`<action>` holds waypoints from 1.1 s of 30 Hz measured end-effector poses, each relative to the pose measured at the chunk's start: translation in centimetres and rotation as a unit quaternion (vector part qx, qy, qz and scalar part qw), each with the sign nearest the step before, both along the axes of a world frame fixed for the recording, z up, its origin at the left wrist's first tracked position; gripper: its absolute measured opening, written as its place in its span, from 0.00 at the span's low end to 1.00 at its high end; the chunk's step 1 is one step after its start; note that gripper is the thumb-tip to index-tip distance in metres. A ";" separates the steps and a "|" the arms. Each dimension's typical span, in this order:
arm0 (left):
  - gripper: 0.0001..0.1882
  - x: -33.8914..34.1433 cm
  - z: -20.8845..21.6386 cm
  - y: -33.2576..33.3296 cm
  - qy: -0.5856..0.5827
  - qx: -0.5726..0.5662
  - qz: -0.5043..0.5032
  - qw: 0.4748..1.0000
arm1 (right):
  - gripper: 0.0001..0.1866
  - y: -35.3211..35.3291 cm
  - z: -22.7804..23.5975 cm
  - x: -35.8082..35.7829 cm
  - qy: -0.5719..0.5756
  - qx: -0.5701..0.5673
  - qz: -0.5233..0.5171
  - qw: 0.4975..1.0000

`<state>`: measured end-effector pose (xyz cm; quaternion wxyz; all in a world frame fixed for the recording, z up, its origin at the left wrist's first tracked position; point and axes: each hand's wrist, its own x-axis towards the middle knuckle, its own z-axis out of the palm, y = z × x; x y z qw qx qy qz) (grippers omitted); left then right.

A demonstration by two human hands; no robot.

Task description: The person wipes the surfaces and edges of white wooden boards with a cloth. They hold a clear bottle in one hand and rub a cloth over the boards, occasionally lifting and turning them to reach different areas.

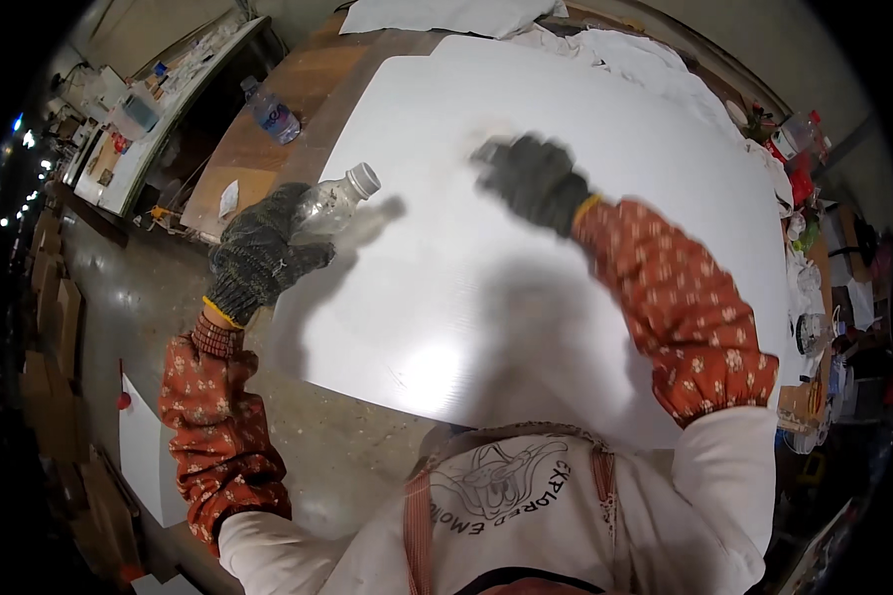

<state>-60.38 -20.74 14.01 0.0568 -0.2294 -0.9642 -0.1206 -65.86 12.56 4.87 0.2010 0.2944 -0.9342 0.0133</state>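
Note:
A dark grey knitted glove covers my left hand [263, 243], whose fingers are wrapped round a clear plastic bottle [324, 210]. The bottle is tilted, its white cap [363, 179] pointing up and to the right, above the left edge of a large glossy white panel [437, 228]. My right hand [536, 178], in a matching glove, is over the far middle of the panel with its fingers bent together. Motion smears its fingertips, and a pale blur beside them may be something white under the fingers; I cannot make out what it is.
Under the panel is a wooden table [313, 84], with another plastic bottle [271, 114] at its far left. Crumpled white sheeting [645, 64] lies along the far edge. A cluttered bench [184, 104] stands at the left, and cardboard pieces [55, 397] lean on the floor.

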 end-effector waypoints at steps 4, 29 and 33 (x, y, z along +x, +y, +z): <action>0.35 1.4 -0.8 -1.2 0.029 0.035 -0.011 0.999 | 0.18 1.0 0.1 -1.0 -0.026 0.020 -0.090 0.995; 0.38 5.7 -1.0 -5.5 -0.012 0.162 0.117 0.980 | 0.16 10.2 -0.3 -3.3 -0.024 -0.019 -0.246 0.969; 0.39 5.3 -0.3 -4.3 -0.092 0.190 0.114 0.971 | 0.18 5.6 -2.8 4.6 0.030 -0.124 0.028 0.991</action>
